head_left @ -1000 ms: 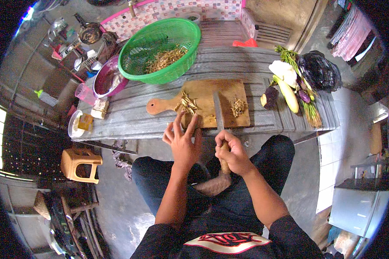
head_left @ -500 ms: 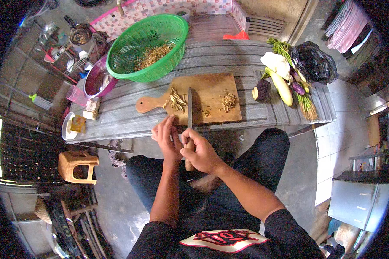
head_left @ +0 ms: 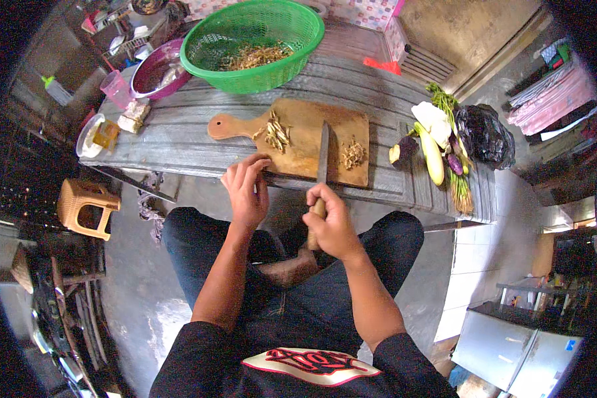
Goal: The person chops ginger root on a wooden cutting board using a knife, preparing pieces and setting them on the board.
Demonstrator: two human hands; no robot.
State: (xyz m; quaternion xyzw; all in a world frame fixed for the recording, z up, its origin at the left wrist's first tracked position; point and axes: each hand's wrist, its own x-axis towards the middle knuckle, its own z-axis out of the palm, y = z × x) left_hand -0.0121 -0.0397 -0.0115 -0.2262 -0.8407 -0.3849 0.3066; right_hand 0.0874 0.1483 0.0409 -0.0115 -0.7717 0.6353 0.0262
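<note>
A wooden cutting board (head_left: 312, 109) with a round-ended handle lies on the grey-striped table. My right hand (head_left: 333, 224) is wrapped round the wooden handle of a kitchen knife (head_left: 323, 156). The blade points away from me over the board's right half, beside a small heap of finely chopped brownish bits (head_left: 353, 154). Longer pale-brown strips (head_left: 276, 134) lie loosely piled on the left half. At the board's near left edge is my left hand (head_left: 247, 190), its fingers stretched forward and holding nothing visible. The fingertips are close to the edge; contact is hard to make out.
A green basket (head_left: 312, 40) with brown pieces stands at the back left, beside a purple basin (head_left: 139, 83). At the right lie a pale long vegetable (head_left: 432, 156), a cut dark eggplant (head_left: 402, 154), greens and a black plastic bag (head_left: 487, 136). My knees are below the table edge.
The knife has moved right across the board, from beside the strips to beside the chopped heap. My hands are farther apart. The whole view has shifted and turned.
</note>
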